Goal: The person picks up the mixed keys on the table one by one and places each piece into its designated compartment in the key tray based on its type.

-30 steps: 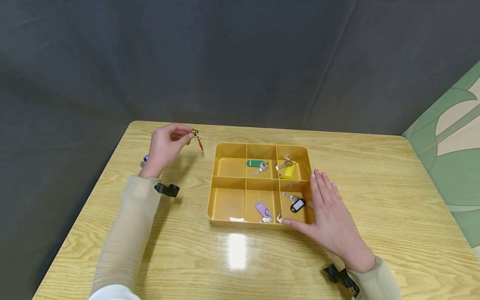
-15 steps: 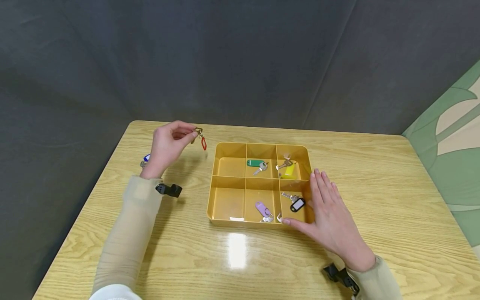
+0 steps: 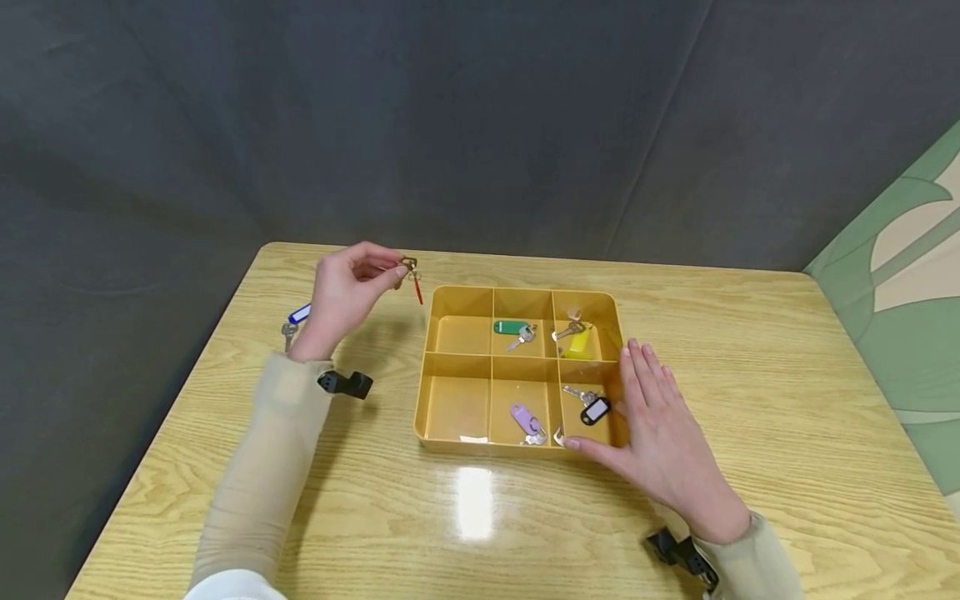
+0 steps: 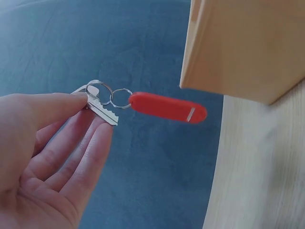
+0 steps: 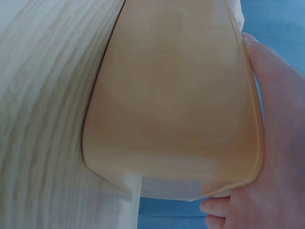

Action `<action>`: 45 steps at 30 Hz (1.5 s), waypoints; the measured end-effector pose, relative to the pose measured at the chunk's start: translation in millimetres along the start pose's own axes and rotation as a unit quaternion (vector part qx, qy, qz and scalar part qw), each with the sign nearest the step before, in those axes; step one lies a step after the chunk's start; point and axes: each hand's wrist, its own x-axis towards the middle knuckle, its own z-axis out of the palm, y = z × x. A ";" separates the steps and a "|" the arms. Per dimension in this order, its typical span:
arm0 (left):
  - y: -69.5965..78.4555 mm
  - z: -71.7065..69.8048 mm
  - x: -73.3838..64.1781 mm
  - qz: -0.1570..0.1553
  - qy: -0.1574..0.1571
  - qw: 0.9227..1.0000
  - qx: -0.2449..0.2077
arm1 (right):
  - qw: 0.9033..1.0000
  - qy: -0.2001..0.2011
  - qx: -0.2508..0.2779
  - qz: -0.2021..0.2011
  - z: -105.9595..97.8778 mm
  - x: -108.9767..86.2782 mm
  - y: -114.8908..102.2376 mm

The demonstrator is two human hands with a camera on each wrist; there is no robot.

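My left hand (image 3: 351,287) pinches a key (image 4: 103,111) between thumb and fingers, above the table to the left of the organizer tray. From the key's rings hangs a red key tag (image 4: 167,107), edge-on in the head view. My right hand (image 3: 667,425) lies with straight fingers along the right rim of the yellow-orange six-compartment tray (image 3: 457,354), its thumb at the front corner. Keys with a green tag (image 3: 511,327), a yellow tag (image 3: 578,342), a lilac tag (image 3: 526,418) and a black-framed tag (image 3: 596,410) lie in separate compartments; both left ones hold nothing.
A key with a blue tag (image 3: 299,314) lies on the wooden table (image 3: 375,500) behind my left wrist, partly hidden by it. A dark curtain-like backdrop (image 3: 450,125) rises beyond the table's far edge. Green leaf-patterned fabric (image 3: 900,275) hangs at the right.
My left hand has moved a little right, toward the tray, with the key and its red tag swinging and turning. More of the blue-tagged key now shows. The right hand stays put.
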 end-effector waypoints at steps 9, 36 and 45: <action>7.6 2.7 -0.7 0.004 -0.003 1.000 -0.010 | 1.000 0.000 -0.001 -0.001 0.6 -0.3 0.4; 31.0 9.9 -4.3 0.010 -0.024 0.998 -0.048 | 1.000 -0.001 -0.002 0.003 1.4 -0.7 0.1; 31.5 14.7 -4.9 0.017 -0.029 0.998 -0.060 | 1.000 -0.001 -0.002 0.002 1.1 -0.2 0.2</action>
